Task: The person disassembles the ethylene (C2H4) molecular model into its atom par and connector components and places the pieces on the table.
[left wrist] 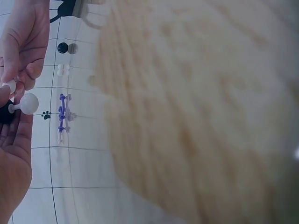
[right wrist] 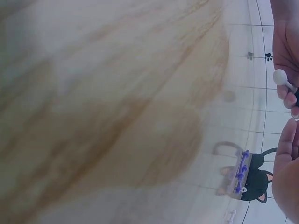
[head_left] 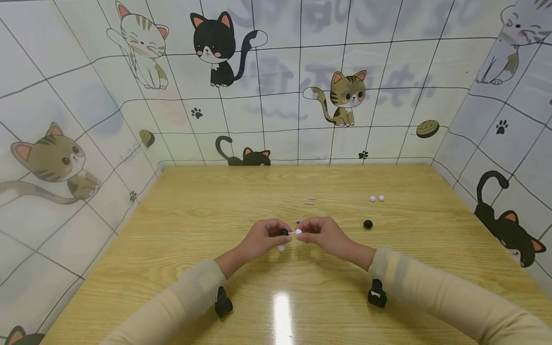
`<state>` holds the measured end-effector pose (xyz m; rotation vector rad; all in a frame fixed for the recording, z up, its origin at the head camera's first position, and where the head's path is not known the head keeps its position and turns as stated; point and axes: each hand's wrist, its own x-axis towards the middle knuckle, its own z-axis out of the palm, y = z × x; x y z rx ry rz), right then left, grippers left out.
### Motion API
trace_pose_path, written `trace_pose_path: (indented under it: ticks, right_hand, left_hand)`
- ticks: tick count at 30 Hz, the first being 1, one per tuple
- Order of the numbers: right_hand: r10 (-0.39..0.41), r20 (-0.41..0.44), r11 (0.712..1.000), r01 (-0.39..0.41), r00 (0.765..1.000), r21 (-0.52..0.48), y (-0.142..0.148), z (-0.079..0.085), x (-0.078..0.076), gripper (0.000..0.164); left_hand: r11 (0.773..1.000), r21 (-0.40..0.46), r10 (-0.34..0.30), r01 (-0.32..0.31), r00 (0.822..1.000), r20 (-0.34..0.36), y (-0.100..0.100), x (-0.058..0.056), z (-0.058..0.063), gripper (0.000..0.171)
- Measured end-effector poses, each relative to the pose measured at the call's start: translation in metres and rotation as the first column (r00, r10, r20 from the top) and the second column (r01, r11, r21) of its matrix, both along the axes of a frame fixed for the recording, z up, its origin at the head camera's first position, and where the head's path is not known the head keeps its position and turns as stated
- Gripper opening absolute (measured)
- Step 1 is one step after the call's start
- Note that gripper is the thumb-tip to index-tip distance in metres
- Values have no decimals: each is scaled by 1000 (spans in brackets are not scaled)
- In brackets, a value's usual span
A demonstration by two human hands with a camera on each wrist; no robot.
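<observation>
My left hand [head_left: 266, 235] grips a black ball [head_left: 283, 232] from a ball-and-stick model, over the middle of the table. One white ball [left wrist: 29, 103] juts from the black ball on a short stick, and in the head view it shows below the fingers. Facing it, my right hand [head_left: 323, 234] pinches a second white ball [head_left: 299, 232] between thumb and fingers. A thin white stick [head_left: 291, 233] spans the small gap between that white ball and the black one. In the right wrist view the black ball is mostly hidden at the frame's edge.
Two small pale sticks [head_left: 309, 200] lie beyond the hands on the wooden table [head_left: 207, 201]. Toward the right are two white balls [head_left: 377, 198] and a loose black ball [head_left: 368, 224]. Purple connector pieces [left wrist: 61, 112] stand past the hands. A cat-print sheet [head_left: 284, 110] walls the table.
</observation>
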<state>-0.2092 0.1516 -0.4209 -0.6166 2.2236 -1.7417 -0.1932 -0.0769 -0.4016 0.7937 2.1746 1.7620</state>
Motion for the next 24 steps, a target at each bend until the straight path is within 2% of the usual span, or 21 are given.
trace_pose_path:
  ticks: [8, 14, 18, 24]
  right_hand:
    - [-59, -47, 998, 60, 997, 29, 1, 1, 1, 22]
    - [-224, -82, 974, 226, 971, 23, 29, 4, -7, 26]
    - [-262, -80, 964, 265, 962, 32, 42, 11, -10, 27]
    - [-288, -129, 953, 297, 949, 55, 57, 16, -18, 27]
  left_hand:
    - [1000, -20, 16, -16, 1000, -9, -3, -2, 0, 19]
    - [995, -15, 96, -96, 995, 21, -19, -5, 2, 21]
    - [997, -14, 82, -81, 996, 20, -25, -6, 3, 23]
    - [997, 4, 76, -77, 996, 40, -26, -6, 1, 25]
